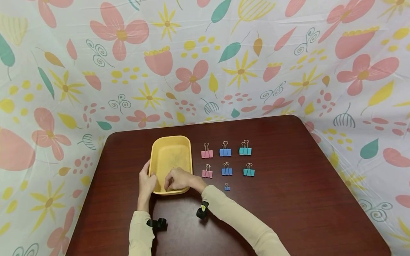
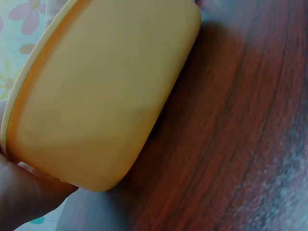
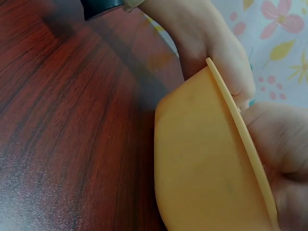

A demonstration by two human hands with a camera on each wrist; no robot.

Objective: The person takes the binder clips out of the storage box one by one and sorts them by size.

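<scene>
A yellow plastic bin stands toward the left of the table. My left hand grips its left wall, with the thumb over the rim and the fingers outside. In the left wrist view, the bin's outer side fills much of the picture above the left hand. My right hand reaches over the near right corner into the bin, its fingers bent down near the front wall. The right wrist view shows that hand behind the rim, the fingertips hidden; I cannot tell what they hold.
Right of the bin, binder clips lie in rows: pink, blue and teal at the back, smaller pink, blue and teal ones in front. Nearest is a tiny blue clip. A flowered cloth hangs behind the table.
</scene>
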